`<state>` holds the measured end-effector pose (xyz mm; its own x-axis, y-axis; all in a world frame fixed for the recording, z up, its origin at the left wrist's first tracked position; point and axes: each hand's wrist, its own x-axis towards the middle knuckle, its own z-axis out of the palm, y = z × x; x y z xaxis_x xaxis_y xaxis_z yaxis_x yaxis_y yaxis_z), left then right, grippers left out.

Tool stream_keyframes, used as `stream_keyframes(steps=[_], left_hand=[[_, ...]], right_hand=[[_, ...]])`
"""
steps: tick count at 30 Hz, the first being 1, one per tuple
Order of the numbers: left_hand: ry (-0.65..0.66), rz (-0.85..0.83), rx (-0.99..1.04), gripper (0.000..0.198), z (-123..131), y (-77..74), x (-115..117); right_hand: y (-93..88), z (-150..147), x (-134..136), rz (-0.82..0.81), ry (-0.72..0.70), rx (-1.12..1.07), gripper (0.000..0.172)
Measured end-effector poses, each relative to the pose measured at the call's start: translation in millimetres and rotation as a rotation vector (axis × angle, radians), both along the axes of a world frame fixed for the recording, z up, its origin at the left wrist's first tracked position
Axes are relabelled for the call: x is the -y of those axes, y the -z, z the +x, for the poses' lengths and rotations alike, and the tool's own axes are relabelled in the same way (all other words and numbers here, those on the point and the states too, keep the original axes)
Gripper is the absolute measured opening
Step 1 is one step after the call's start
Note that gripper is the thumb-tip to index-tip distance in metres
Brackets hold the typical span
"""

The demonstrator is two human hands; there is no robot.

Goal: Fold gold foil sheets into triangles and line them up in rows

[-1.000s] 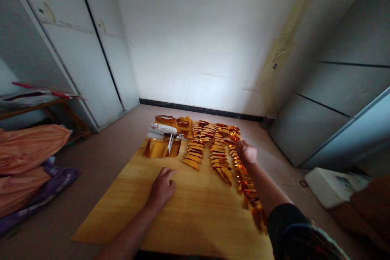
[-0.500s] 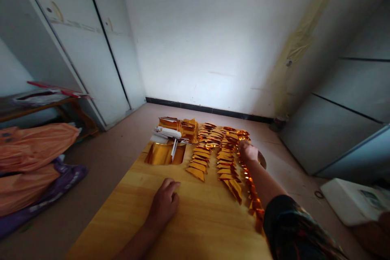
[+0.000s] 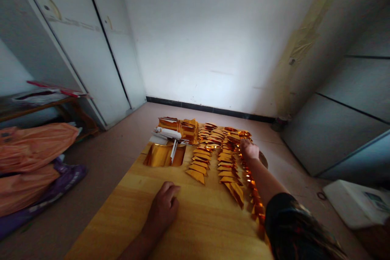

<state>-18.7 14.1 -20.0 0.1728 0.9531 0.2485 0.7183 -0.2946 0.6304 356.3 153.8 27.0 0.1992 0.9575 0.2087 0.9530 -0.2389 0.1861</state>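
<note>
At 9 o'clock, beyond the pale wooden board [image 3: 122, 207], lies crumpled orange sheeting [image 3: 36, 146]. Toward 11, a curved sheet of shiny gold foil [image 3: 158, 156] sits near white papers [image 3: 167, 133]. The person's left hand [image 3: 163, 206] is loosely curled; its grip cannot be told. Folded gold-foil pieces [image 3: 196, 175] form rows between 12 and 3, the nearest left one's long axis pointing 10 to 4. The right hand [image 3: 250, 150], grip unclear, partly hides the rightmost row. At 3 stands a white box [image 3: 350, 203].
</note>
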Motion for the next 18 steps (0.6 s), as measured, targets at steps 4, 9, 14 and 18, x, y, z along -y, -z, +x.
stream_keyframes(steps=[4,9,14,18], left_hand=[[-0.007,-0.006,-0.008,0.038,0.0,0.0,0.6],[0.014,0.018,-0.02,0.037,-1.0,-0.9,1.3],[0.022,0.013,-0.034,0.036,-0.9,-3.3,2.3],[0.032,0.012,-0.045,0.036,-1.0,-3.4,3.3]], right_hand=[[-2.3,3.7,-1.7,0.009,-0.006,0.033,0.03],[-3.3,7.6,-4.3,0.016,-0.006,0.071,0.028],[1.8,11.4,-10.8,0.033,-0.01,0.065,0.029],[6.6,13.3,-13.9,0.048,-0.025,0.067,0.029]])
